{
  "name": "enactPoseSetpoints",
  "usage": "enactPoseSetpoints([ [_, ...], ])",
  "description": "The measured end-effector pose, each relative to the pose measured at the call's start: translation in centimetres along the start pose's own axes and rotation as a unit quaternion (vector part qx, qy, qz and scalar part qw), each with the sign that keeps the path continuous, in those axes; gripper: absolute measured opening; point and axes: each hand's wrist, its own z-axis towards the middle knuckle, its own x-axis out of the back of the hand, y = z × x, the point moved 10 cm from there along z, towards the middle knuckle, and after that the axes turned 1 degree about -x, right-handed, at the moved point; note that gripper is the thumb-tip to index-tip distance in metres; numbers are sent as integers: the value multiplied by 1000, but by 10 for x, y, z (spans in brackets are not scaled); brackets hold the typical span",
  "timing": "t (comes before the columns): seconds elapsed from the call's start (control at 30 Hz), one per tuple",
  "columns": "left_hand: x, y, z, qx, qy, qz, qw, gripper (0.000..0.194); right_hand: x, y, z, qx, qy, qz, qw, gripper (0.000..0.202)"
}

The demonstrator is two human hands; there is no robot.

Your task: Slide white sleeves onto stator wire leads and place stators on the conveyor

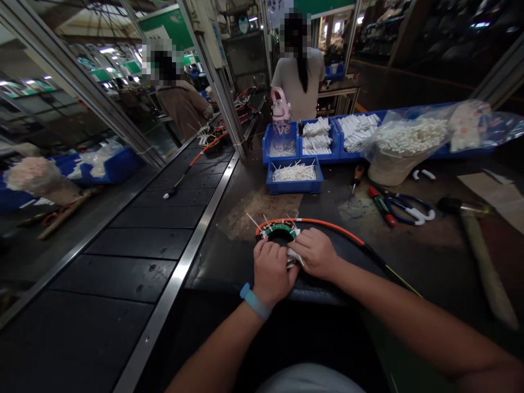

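A ring-shaped motor stator (282, 229) with a green inner rim lies near the front edge of the dark workbench. White cable ties stick up from its far left side. An orange cable (333, 225) runs from it to the right and ends in a thin yellow-green wire. My left hand (271, 270), a blue band at its wrist, is closed on the near left part of the ring. My right hand (314, 254) is closed at the ring's right side, its fingers pinching a white sleeve-like piece (295, 255). Both hands hide the ring's near part.
Blue bins (295, 185) with cable ties and white tubes line the bench's back, beside a pink bottle (281, 123) and a bag of white pieces (409, 142). Right lie a screwdriver (356, 180), pliers (409, 210) and a hammer (483, 256). A conveyor (135, 245) runs left; two people work beyond.
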Motion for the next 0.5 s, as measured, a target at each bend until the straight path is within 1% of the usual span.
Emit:
enactPoseSetpoints([
  [0.03,0,-1,0,-4,9,-9,1000,16,-5,6,3,-31,-17,-2,999,30],
  [0.1,0,-1,0,-13,28,-24,999,16,-19,15,11,-78,-85,-2,993,26],
  [0.17,-1,0,0,-18,38,-33,999,18,-31,17,19,-91,-150,9,984,23],
  [0.23,-2,3,0,-20,39,-32,999,20,-35,15,26,-90,-179,21,979,20],
  [0.3,-1,4,0,-16,22,-24,999,22,-33,16,30,-93,-188,31,977,18],
  [0.4,4,1,1,-30,-45,-28,998,24,-27,22,25,-99,-191,50,975,17],
  [0.43,8,-1,2,-46,-68,-34,996,33,-23,27,20,-107,-183,62,975,18],
  [0.47,13,-4,3,-67,-89,-38,993,44,-18,33,14,-129,-163,88,974,20],
  [0.5,17,-6,4,-91,-103,-41,990,54,-12,42,7,-164,-130,126,970,21],
])
